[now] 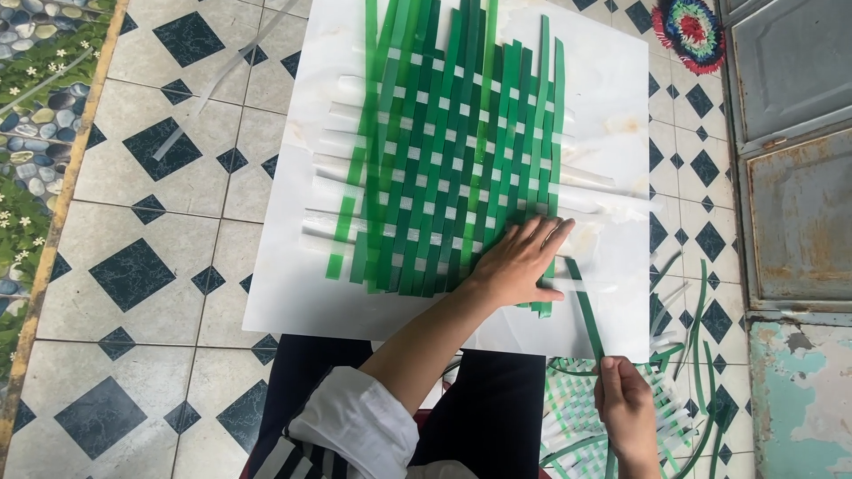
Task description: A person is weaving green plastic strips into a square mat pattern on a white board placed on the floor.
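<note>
Left hand (517, 263) lies flat, fingers spread, palm down on the lower right corner of the weave (448, 160), gripping nothing, only pressing. Right hand (627, 404) sits lower and further right, near the frame's bottom edge, fingers pinched on the near end of a loose green strip (586, 310).

By size, the tiled floor (151, 222) comes first, pale with dark diamonds. On it rests a white board (293, 293), serving as a bench, its near edge over the person's dark-clad lap. On the board lies the weave, a mat of green strips running away from the person, crossed by white strips (333, 168) whose ends stick out on both sides. Right of the lap, a second woven piece (577, 417) and a tangle of spare strips (701, 355) lie on the floor. A small multicoloured mat (690, 31) sits at the top right.

The held strip has its long axis running up and slightly left from the right hand, its far end pointing at the weave's lower right edge, just beside the left hand's fingertips (555, 226). It lies nearly parallel to the mat's green strips. The left hand is the nearer one to that far end; the right hand holds only the near end, well apart from the weave.
</note>
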